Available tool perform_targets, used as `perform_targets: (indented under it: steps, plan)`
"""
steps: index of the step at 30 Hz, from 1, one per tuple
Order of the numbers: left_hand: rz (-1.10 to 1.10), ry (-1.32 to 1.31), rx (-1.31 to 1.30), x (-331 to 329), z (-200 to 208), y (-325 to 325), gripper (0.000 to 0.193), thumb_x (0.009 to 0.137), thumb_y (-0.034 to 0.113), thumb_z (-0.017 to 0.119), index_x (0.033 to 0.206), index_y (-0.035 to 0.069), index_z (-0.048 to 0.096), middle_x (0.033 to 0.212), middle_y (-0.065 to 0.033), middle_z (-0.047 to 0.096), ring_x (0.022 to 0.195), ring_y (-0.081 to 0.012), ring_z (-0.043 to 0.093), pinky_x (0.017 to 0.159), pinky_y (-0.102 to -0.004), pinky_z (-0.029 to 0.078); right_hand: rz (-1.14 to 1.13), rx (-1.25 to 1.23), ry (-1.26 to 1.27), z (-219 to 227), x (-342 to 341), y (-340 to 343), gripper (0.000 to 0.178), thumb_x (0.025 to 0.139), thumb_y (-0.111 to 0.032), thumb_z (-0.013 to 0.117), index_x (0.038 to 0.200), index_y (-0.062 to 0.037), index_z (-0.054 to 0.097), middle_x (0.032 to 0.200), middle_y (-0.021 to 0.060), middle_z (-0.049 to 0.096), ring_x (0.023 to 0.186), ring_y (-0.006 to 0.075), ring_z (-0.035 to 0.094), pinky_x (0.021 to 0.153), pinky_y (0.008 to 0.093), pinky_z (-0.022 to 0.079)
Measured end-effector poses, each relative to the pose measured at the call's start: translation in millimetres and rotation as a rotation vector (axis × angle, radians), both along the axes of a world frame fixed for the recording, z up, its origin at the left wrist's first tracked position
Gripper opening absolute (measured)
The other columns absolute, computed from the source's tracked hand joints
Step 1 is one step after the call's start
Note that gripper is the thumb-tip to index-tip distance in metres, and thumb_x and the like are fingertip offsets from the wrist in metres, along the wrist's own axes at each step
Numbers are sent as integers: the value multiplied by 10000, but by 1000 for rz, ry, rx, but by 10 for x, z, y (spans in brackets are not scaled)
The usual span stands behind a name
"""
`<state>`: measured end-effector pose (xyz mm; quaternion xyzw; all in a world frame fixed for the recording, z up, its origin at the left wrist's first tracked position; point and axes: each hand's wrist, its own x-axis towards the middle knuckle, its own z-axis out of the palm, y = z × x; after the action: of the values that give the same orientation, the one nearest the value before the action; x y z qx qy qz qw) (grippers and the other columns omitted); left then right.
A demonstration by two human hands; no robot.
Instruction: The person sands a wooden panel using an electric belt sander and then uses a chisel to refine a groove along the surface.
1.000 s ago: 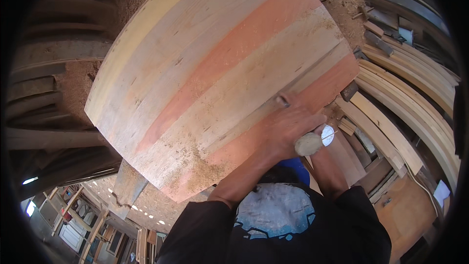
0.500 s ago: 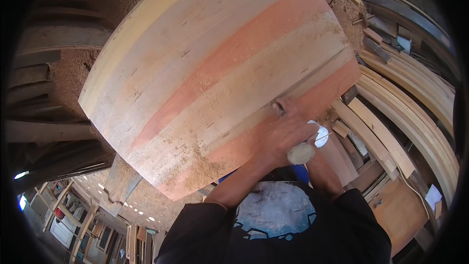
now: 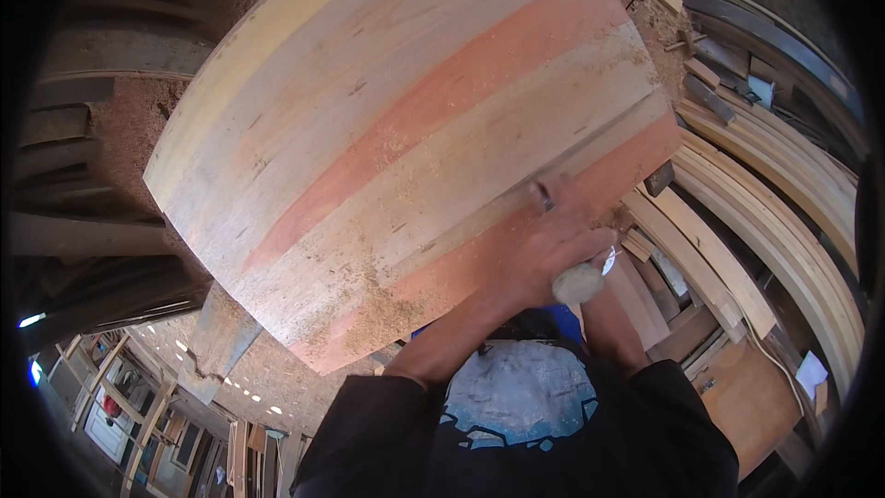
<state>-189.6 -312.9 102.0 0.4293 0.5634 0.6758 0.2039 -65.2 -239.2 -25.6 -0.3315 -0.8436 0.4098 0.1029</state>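
A broad wooden panel (image 3: 415,120) of glued pale, yellow and reddish strips lies before me. My left hand (image 3: 553,254) is closed over a hand tool with a pale, rounded end (image 3: 578,284) near my wrists. A small dark metal piece (image 3: 544,194) shows ahead of my fingers, over the panel's near right part. My right hand (image 3: 595,235) overlaps the left and appears closed around the same tool. Its fingers are blurred and partly hidden. The tool's exact kind cannot be made out. A sliver of something white (image 3: 608,260) shows beside my hands.
Sawdust and shavings (image 3: 346,314) lie on the panel's near left part. Long curved boards (image 3: 765,194) are stacked to the right, with offcuts among them. Dark timbers (image 3: 101,244) stand at the left. A plywood piece (image 3: 751,397) lies at the lower right.
Both hands and the tool have shifted slightly forward and right along the panel. The white thing beside my hands is now mostly covered.
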Motion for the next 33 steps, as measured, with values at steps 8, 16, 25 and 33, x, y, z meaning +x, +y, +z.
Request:
perform_targets:
  steps: [8, 16, 25, 33]
  plan:
    - [54, -81, -2, -65, -102, -506, 299, 772, -15, 744, 1064, 43, 712, 787, -102, 634, 679, -305, 615, 658, -379, 505, 109, 127, -67, 307, -280, -277, 244, 867, -94, 715, 1101, -63, 651, 843, 158, 589, 791, 357, 583, 673, 459, 458]
    - [-51, -56, -18, -126, -72, -220, 366, 730, 94, 775, 1079, 18, 692, 899, -127, 662, 828, -322, 659, 771, -432, 517, 35, 109, -134, 317, -283, 107, 258, 818, -144, 640, 1073, -102, 631, 874, 135, 553, 804, 336, 597, 666, 462, 496]
    - [5, -112, -173, -46, -6, -752, 267, 717, 1, 769, 972, 52, 707, 865, -100, 695, 770, -287, 679, 733, -407, 529, 121, -25, -156, -91, -207, -505, 732, 770, -693, 592, 1040, -12, 601, 876, 148, 549, 801, 330, 562, 637, 392, 425]
    - [-113, -37, -28, -152, -140, -490, 347, 766, 112, 791, 1100, 62, 710, 921, -103, 701, 865, -295, 675, 773, -416, 524, 166, -43, 190, 152, -250, -158, 1003, 709, -901, 355, 1051, 15, 579, 876, 197, 490, 814, 354, 508, 682, 441, 378]
